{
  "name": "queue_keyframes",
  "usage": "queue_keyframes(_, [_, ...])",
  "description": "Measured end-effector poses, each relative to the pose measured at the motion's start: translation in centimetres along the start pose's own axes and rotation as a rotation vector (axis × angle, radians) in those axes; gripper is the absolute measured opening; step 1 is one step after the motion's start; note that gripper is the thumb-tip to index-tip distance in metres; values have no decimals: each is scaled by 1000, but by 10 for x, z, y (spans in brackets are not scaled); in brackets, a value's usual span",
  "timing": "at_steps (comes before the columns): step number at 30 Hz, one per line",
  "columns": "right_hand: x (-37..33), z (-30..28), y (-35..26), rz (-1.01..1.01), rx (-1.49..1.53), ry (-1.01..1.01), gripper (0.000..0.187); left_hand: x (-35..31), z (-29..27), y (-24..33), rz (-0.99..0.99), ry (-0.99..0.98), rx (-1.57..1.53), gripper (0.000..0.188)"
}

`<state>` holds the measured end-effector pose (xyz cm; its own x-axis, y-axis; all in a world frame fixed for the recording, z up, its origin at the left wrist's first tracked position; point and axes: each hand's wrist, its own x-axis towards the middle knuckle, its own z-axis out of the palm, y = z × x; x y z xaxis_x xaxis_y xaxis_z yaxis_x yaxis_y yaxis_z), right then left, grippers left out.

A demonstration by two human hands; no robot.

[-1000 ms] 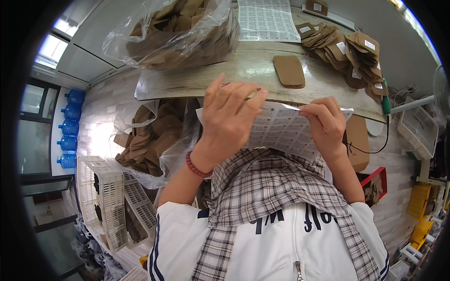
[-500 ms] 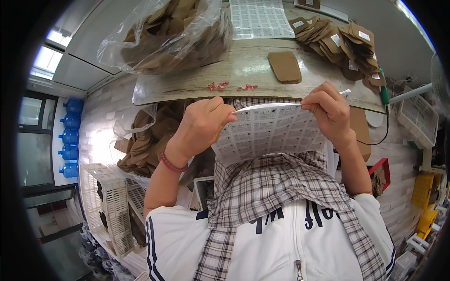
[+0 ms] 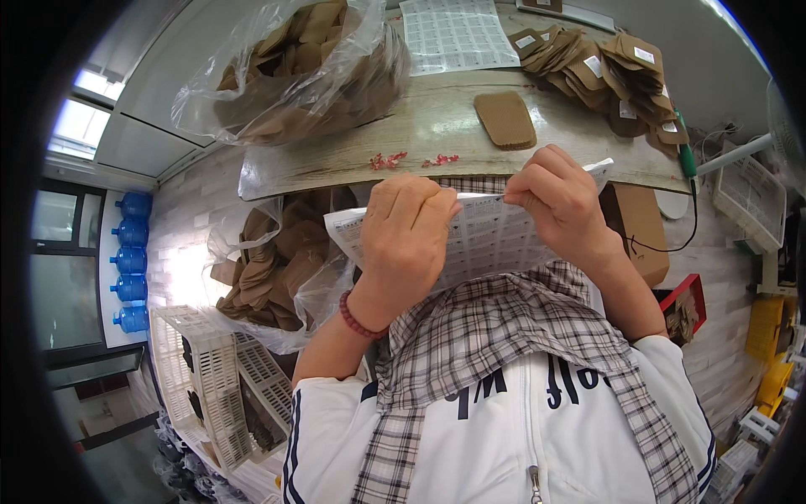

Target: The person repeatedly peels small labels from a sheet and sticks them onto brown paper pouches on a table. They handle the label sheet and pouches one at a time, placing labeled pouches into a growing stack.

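Note:
A white sheet of small printed labels (image 3: 495,239) hangs in front of me over my plaid apron, below the table's near edge. My left hand (image 3: 405,231) pinches its upper edge, and the sheet's left end sticks out beyond that hand. A short way to the right, my right hand (image 3: 556,200) grips the same edge between thumb and fingers. The sheet's right corner shows behind the right hand. On the table beyond lie a brown, rounded pad (image 3: 505,120) and a second printed sheet (image 3: 462,38).
A clear bag of brown pads (image 3: 311,84) stands at the table's far left. Pads with white labels (image 3: 588,71) are piled far right, beside a green-handled tool (image 3: 687,155). Red scraps (image 3: 389,160) lie near the front edge. Below left are another filled bag (image 3: 277,260) and white crates (image 3: 193,378).
My left hand has moved right along the sheet's upper edge, closer to my right hand, which has shifted slightly left. More of the sheet now shows beyond each hand.

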<state>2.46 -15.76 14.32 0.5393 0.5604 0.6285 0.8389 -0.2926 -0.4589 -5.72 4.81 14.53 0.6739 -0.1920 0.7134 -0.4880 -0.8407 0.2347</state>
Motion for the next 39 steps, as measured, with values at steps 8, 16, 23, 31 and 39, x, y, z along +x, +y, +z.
queue_keyframes(8, [-2, 7, 3, 34, 21, 13, 13, 7, 9, -26, -130, -269, -237, 14])
queue_keyframes(16, [2, 13, 10, -11, -26, 20, 14, 4, 31, -17, -132, -90, -313, 6])
queue_keyframes(23, [-21, -23, 56, 355, 268, 116, 21, -4, 26, -41, -302, -91, -381, 4])
queue_keyframes(31, [-26, -5, 79, 471, 298, 133, 7, 11, 51, -45, -207, -52, -210, 17])
queue_keyframes(39, [-19, 4, 87, 435, 232, 115, 9, 35, 113, -23, -185, -45, -382, 19])
